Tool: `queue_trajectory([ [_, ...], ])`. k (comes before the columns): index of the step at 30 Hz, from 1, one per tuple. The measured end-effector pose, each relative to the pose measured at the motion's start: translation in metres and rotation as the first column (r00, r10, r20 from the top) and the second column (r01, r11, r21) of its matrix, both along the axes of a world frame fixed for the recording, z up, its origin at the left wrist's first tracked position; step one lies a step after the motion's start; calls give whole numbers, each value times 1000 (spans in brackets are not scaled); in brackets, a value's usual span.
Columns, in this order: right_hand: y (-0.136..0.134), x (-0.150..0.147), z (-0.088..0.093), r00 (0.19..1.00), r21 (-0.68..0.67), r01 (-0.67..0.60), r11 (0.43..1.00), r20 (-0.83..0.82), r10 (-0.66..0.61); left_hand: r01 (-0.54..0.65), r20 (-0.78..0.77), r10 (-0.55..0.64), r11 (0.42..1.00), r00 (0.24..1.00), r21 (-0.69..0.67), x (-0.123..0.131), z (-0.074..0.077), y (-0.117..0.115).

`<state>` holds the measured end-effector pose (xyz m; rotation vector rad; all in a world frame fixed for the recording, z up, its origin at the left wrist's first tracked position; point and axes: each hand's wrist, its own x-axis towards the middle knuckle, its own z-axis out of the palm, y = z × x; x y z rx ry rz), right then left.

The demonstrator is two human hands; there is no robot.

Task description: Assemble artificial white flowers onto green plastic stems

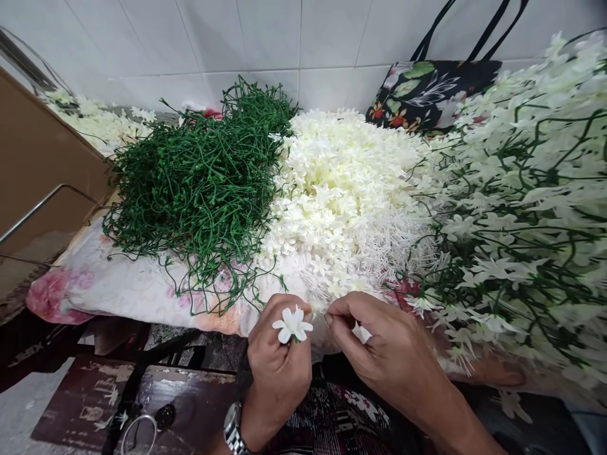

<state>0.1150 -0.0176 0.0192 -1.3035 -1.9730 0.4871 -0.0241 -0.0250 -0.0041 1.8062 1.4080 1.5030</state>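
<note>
A white artificial flower [293, 325] pokes out of my left hand [283, 366], whose fingers are closed around it with the petals facing up. Just to its right, my right hand [386, 341] makes a pinch of thumb and forefinger. Whatever sits between those fingertips is too small to make out. Both hands are close together at the front edge of a floral cloth [128, 297]. Beyond them lie a heap of loose white blossoms [341, 177], a patch of thin white stamen-like pieces [398, 243] and a tangled pile of green plastic stems [199, 183].
Assembled white flower sprays on green stems [526, 221] are heaped high on the right. A black floral bag [431, 95] leans against the tiled wall [265, 38]. At left stands a cardboard box [42, 139]; below is a worn brown wooden surface [190, 404].
</note>
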Motion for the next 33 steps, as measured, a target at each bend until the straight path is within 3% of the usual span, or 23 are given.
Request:
queue_trajectory([
  [4, 0, 0, -2, 1000, 16, 6, 1000, -7, -6, 110, -116, -102, 992, 988, 67, -3, -5, -5],
  [9, 0, -1, -3, 998, 14, -8, 1000, -63, 9, 187, -100, -179, 979, 979, 78, -7, -10, -7],
  [15, 0, 2, -5, 994, 80, -70, 994, -77, 76, 218, 117, -215, 976, 970, -18, -6, -11, -6],
  [18, -1, 3, -6, 994, 116, -94, 989, -52, 100, 207, 372, -120, 957, 920, -202, -2, -14, -8],
  [21, -1, 3, -8, 992, 134, -118, 984, -34, 123, 264, 574, -3, 889, 819, -373, 0, -19, -9],
  [24, -2, 3, -7, 990, 140, -138, 981, -22, 142, 310, 618, 46, 835, 785, -455, 0, -22, -9],
  [29, -3, 1, -6, 990, 144, -135, 980, -14, 138, 341, 610, -10, 836, 792, -429, -1, -20, -6],
  [33, -5, 1, -6, 992, 141, -125, 982, -5, 127, 368, 660, -20, 842, 751, -394, -1, -19, -5],
])
